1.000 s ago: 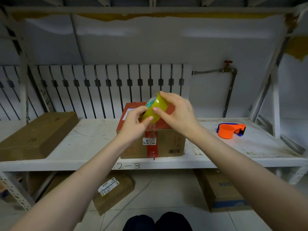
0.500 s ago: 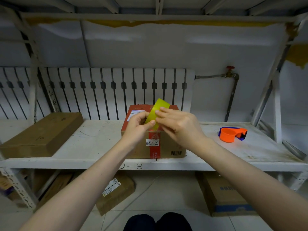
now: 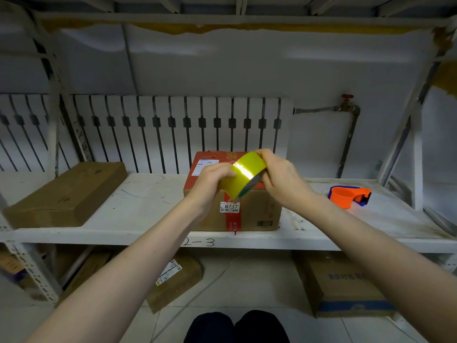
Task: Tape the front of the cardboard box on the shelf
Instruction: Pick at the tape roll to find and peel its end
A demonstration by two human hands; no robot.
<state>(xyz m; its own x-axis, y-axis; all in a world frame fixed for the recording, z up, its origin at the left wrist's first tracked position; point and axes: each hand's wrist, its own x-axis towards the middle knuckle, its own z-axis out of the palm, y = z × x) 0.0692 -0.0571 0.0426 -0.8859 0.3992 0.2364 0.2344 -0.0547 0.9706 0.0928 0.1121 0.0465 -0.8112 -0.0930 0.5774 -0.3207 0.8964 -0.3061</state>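
Both hands' fingers pinching yellow tape roll (image 3: 243, 177), above closed cardboard box (image 3: 249, 214), on shelf (image 3: 138, 209)

Dim overall, cool grey cast. Light falls from above and in front: soft bright patches on the white back wall (image 3: 222, 70). Hard glare streak across the glossy yellow tape roll (image 3: 243, 178). Floor under the white metal shelf (image 3: 148, 214) sits in shadow. Strong wide-angle bowing at the edges, uprights lean inward. Slightly soft throughout; forearms at the bottom corners blurred.
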